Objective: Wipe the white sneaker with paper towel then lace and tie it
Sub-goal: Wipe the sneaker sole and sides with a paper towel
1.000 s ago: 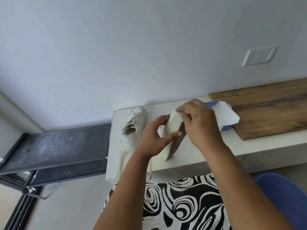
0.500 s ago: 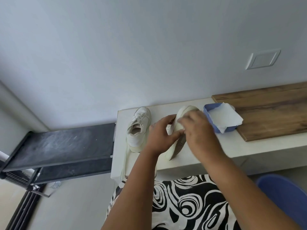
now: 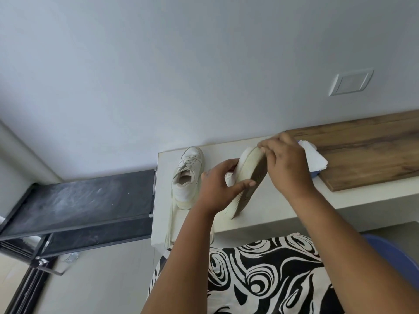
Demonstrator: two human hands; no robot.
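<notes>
My left hand [image 3: 217, 189] grips a white sneaker [image 3: 247, 177] by its upper and holds it tipped on its side above the white table [image 3: 272, 211], grey-brown sole [image 3: 256, 177] facing right. My right hand [image 3: 283, 164] has its fingers curled against the toe end of the sole, over a paper towel that is almost wholly hidden under them. A second white sneaker [image 3: 188, 175] stands upright to the left on the table. A loose pale lace [image 3: 170, 220] trails from it over the front edge.
A blue box with white paper towels [image 3: 315, 157] sits behind my right hand, against a wooden board [image 3: 367, 155]. A black rack [image 3: 79, 205] stands left of the table. A blue chair [image 3: 394, 252] is at lower right. My patterned lap is below.
My right hand has slid from the middle of the sole up to the toe end. My left hand keeps the sneaker tipped. The camera has shifted slightly.
</notes>
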